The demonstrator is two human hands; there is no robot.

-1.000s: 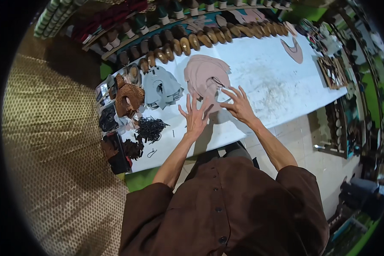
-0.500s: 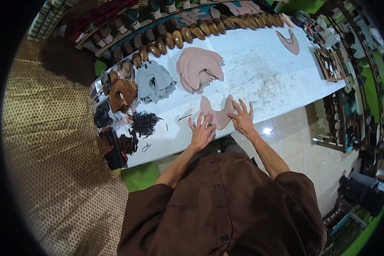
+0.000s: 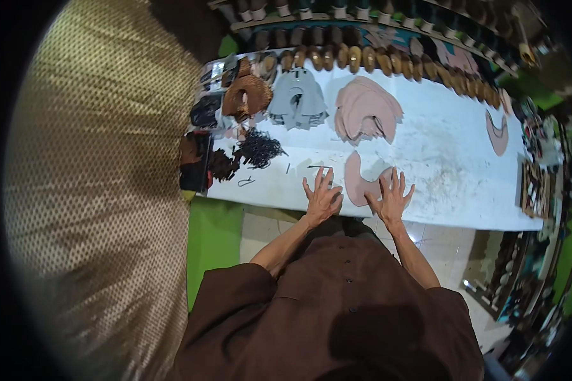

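Flat on the white-covered table, near its front edge, lies a pink U-shaped shoe upper piece (image 3: 357, 188). My right hand (image 3: 393, 198) rests over its right side, fingers spread and thumb on the piece. Left of the piece is my left hand (image 3: 324, 199), fingers apart and curved, with nothing visible in it. Just beyond those fingertips lies a thin dark strip (image 3: 318, 166). A stack of similar pink pieces (image 3: 362, 111) sits farther back, beside a stack of grey pieces (image 3: 297, 98).
Brown pieces (image 3: 248, 96), a heap of black strips (image 3: 260, 148) and a dark box (image 3: 195, 162) occupy the left end. Shoe lasts (image 3: 368, 58) line the back edge. At far right lie another pink piece (image 3: 497, 134) and a wooden tray (image 3: 532, 190).
My view has swung, shifting the table in the picture. My left hand has come off the pink piece and moved left toward the thin dark strip. My right hand stays on the piece.
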